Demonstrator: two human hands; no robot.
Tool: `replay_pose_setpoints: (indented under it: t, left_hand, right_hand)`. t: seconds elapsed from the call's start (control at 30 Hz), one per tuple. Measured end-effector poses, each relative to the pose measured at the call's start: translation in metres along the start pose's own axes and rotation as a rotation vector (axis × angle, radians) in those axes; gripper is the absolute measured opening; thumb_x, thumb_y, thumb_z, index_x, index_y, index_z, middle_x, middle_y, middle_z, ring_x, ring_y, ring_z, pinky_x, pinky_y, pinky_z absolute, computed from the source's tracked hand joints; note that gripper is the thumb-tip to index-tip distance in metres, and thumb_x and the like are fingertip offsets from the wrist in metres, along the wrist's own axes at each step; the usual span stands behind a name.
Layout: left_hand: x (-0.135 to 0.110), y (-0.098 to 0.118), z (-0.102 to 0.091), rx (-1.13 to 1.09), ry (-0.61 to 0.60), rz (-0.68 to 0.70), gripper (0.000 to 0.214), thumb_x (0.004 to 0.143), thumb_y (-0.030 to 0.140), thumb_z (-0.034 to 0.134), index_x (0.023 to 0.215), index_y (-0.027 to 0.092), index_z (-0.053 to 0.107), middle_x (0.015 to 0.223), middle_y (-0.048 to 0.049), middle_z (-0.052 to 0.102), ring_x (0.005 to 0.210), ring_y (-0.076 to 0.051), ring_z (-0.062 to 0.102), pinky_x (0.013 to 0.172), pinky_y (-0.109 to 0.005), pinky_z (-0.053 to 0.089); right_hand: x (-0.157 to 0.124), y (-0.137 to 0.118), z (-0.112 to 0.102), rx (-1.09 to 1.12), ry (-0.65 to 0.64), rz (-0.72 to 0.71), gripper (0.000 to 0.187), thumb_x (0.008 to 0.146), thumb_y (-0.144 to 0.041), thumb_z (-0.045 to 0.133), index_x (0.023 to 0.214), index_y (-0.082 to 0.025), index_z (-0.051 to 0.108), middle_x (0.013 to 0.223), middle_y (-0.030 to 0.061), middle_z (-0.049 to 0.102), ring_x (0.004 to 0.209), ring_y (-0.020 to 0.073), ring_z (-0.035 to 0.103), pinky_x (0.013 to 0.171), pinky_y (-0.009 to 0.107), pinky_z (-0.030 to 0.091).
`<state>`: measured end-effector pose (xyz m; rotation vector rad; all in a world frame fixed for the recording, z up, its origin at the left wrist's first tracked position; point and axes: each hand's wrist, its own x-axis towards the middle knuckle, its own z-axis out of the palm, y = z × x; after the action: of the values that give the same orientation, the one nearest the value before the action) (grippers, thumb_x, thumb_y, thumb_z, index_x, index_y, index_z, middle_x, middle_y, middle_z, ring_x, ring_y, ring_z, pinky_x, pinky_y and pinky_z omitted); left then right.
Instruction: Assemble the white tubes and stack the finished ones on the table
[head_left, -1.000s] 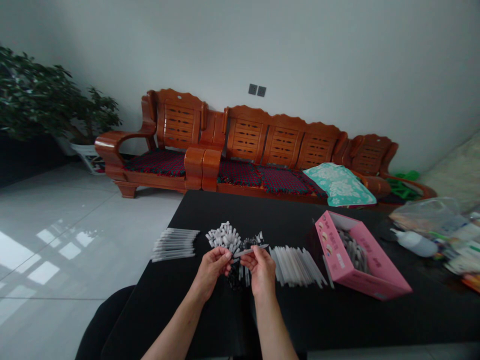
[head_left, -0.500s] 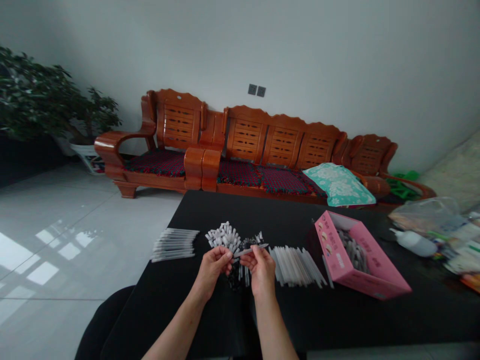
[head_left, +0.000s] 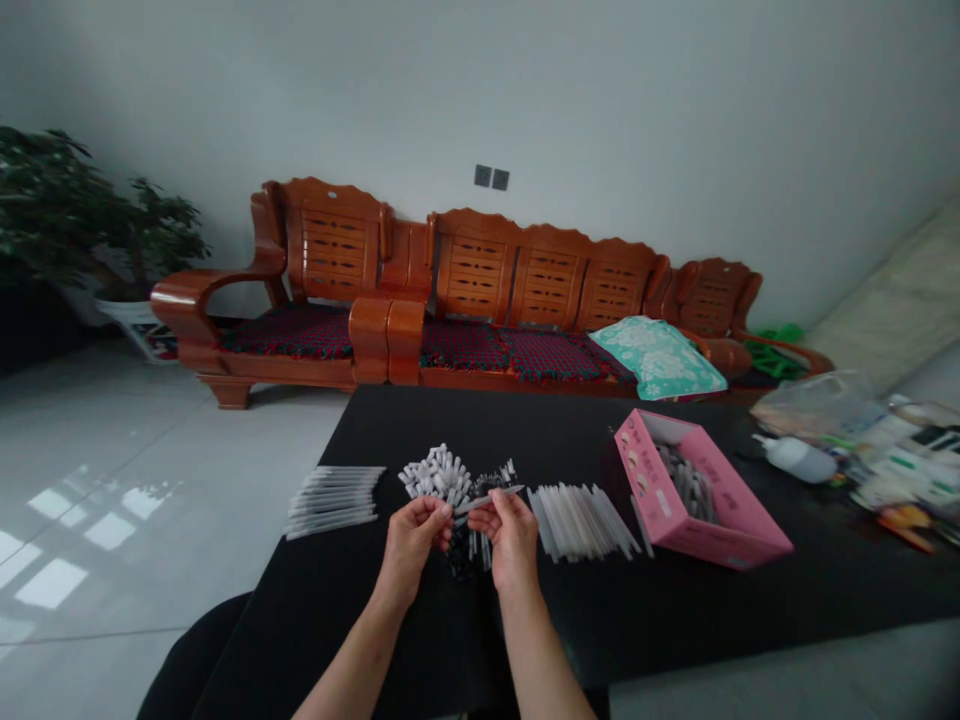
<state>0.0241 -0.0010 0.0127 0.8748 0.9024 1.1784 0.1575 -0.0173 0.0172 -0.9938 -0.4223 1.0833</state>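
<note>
A slim whitish pen [head_left: 480, 503] is held level between my two hands over the table. My right hand [head_left: 513, 540] pinches it near its pointed right end. My left hand [head_left: 412, 540] is closed, with thumb and forefinger at the pen's left end; what tiny part may lie in them is hidden. Just beyond my hands lies a heap of white pen caps [head_left: 435, 472]. Beside it are small black parts [head_left: 491, 483], partly covered by my right hand. A row of translucent pen barrels [head_left: 581, 522] lies to the right, and a row of whitish pens [head_left: 335, 498] to the left.
On the black table [head_left: 547, 420], a pink box [head_left: 712, 540] holding grey pen-like pieces stands at the right. Farther right are a white bottle [head_left: 799, 458], a plastic bag [head_left: 814, 405] and clutter. A wooden sofa [head_left: 375, 340] stands behind the table.
The view has shifted, so the room and table appear farther left. My hands keep nearly the same pose, both still at the pen.
</note>
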Motion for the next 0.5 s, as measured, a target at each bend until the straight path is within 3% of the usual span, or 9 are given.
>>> replay_pose_setpoints:
  t: [0.33,0.5]
  left_hand:
    - [0.008,-0.002,-0.006,0.058,0.041,-0.062,0.038,0.054,0.030,0.087,0.083,0.014,0.068,0.071,0.0016,0.067,0.061,-0.010,0.062,0.059,-0.018,0.053]
    - [0.016,-0.011,-0.014,0.107,0.112,-0.150,0.036,0.051,0.030,0.087,0.079,0.016,0.069,0.070,0.0035,0.068,0.059,-0.011,0.062,0.050,-0.015,0.052]
  right_hand:
    - [0.000,0.002,0.006,0.097,0.065,-0.005,0.030,0.071,-0.038,0.074,0.076,-0.015,0.055,0.054,0.0018,0.067,0.041,0.0153,0.064,0.037,0.019,0.050]
    - [0.007,0.011,0.003,0.185,0.051,-0.012,0.030,0.070,-0.038,0.072,0.076,-0.014,0.056,0.054,0.0032,0.066,0.037,0.0153,0.061,0.034,0.021,0.050]
